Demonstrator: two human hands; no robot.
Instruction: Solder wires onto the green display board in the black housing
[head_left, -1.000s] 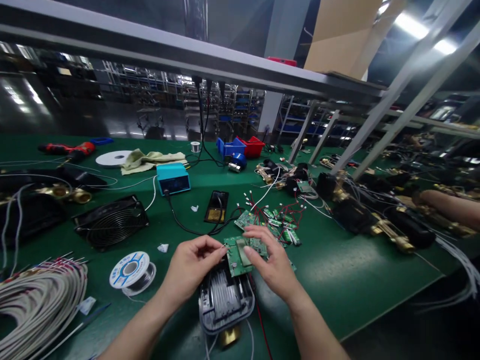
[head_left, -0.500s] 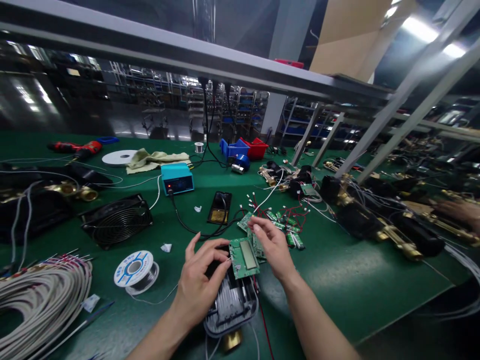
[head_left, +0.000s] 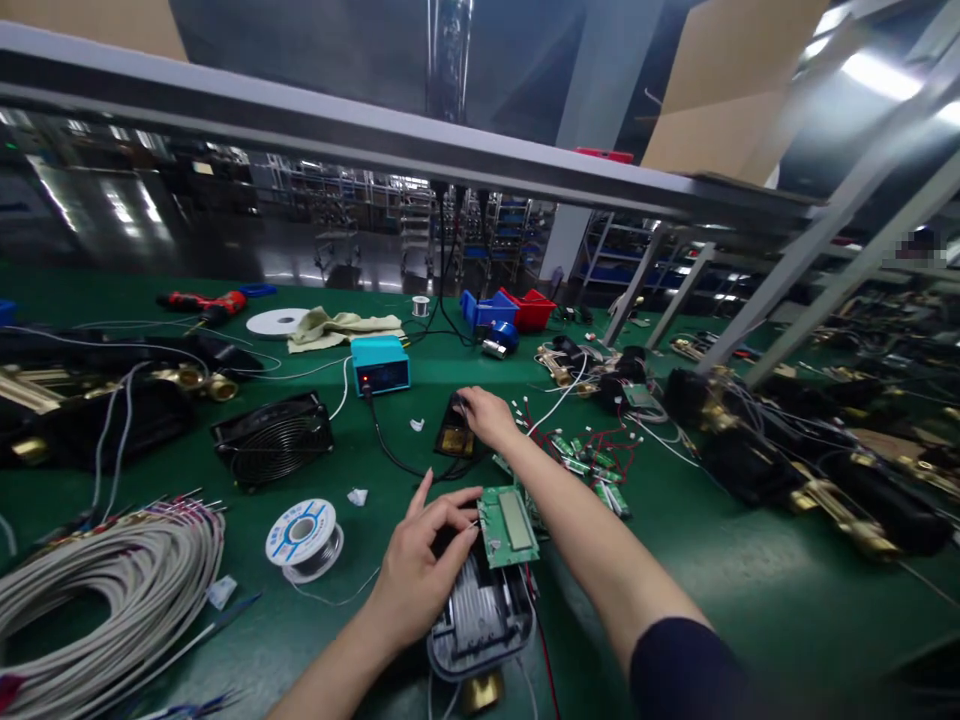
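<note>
Green benchtop [head_left: 675, 570] carries an open housing [head_left: 484, 612], circuit board [head_left: 508, 528] over its far end. The left hand [head_left: 420, 575] pinches a thin wire [head_left: 475, 524] at the board's edge, best kept steady; the right hand [head_left: 487, 415] is at the black stand [head_left: 455, 442], grip unclear.

The LCD circuit board [head_left: 496, 535] lies over the far end of the housing [head_left: 480, 628], the left hand [head_left: 426, 562] at its left edge; left of these stands the solder spool [head_left: 301, 533], the cable coil [head_left: 161, 575] farther left; behind the spool sits the axial fan [head_left: 274, 440]; behind and right of that, the soldering station [head_left: 381, 365]; the right hand [head_left: 486, 416] is at the tray [head_left: 456, 442], nearer than the station; battery packs [head_left: 611, 497] lie right of the tray.
</note>
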